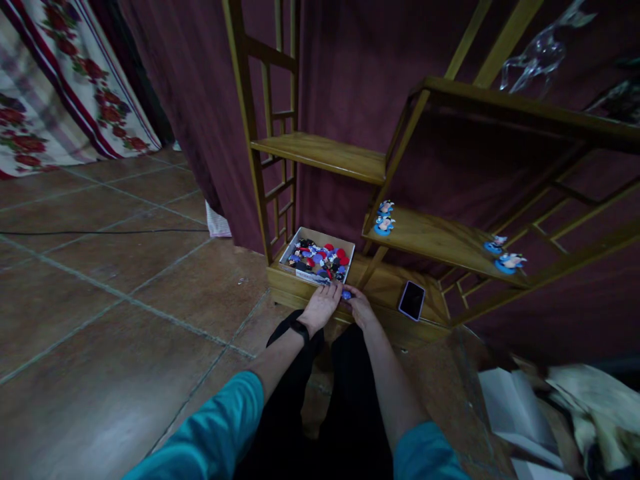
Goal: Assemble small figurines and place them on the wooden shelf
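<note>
- At far left, a flower-printed cloth (85,80) hangs down to the tiled floor (175,300).
- A shallow box (304,275) of red, purple, black and white pieces sits on the display stand's lowest shelf (383,293), apparently placed there so its contents lie within easy reach.
- The left hand (323,303), a dark band (300,330) at its wrist, curls its fingers at the box's front edge — whether they grip anything cannot be told.
- Between the two hands, just in front of the box, is a small purple-blue piece (346,295), likely kept low and close for fine finger work.
- The right hand (359,308) closes its fingertips around that piece, seemingly to steady it.
- Paired blue-based figurines (384,223) stand at the left end of the middle shelf (435,237), presumably for show.
- A phone (412,300) lies flat on the lowest shelf, clear of both hands.
- A second pair of figurines (509,262) occupies the middle shelf's right end — a spacing that looks deliberate.
- Above, a clear deer-like ornament (537,57) stands on the upper shelf.
</note>
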### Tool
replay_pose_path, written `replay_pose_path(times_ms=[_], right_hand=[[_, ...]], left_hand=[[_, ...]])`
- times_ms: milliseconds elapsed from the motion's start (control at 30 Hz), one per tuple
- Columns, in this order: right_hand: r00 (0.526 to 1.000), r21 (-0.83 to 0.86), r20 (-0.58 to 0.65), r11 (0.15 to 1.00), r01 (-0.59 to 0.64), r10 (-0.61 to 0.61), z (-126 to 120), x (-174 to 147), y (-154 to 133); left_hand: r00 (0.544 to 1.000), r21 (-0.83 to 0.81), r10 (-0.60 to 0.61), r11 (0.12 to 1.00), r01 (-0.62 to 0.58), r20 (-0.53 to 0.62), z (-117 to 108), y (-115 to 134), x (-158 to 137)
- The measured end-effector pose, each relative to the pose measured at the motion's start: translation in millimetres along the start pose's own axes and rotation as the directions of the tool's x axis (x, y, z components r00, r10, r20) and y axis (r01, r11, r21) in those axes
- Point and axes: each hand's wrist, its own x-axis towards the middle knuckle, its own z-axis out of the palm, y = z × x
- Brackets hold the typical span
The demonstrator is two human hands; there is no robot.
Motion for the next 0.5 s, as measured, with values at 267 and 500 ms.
replay_pose_path(times_ms=[267, 500], right_hand=[[1.000, -0.003, 0.002, 1.000, 0.001, -0.001, -0.7, -1.6, -1.3], [0.999, -0.021, 0.031, 1.000, -0.012, 0.012, 0.4, -4.3, -5.7]], left_hand=[[0.999, 0.071, 0.035, 0.997, -0.035, -0.005, -4.7, 1.0, 0.0], [1.000, 0.031, 0.013, 0.999, -0.013, -0.005, -7.1, 2.7, -1.0]])
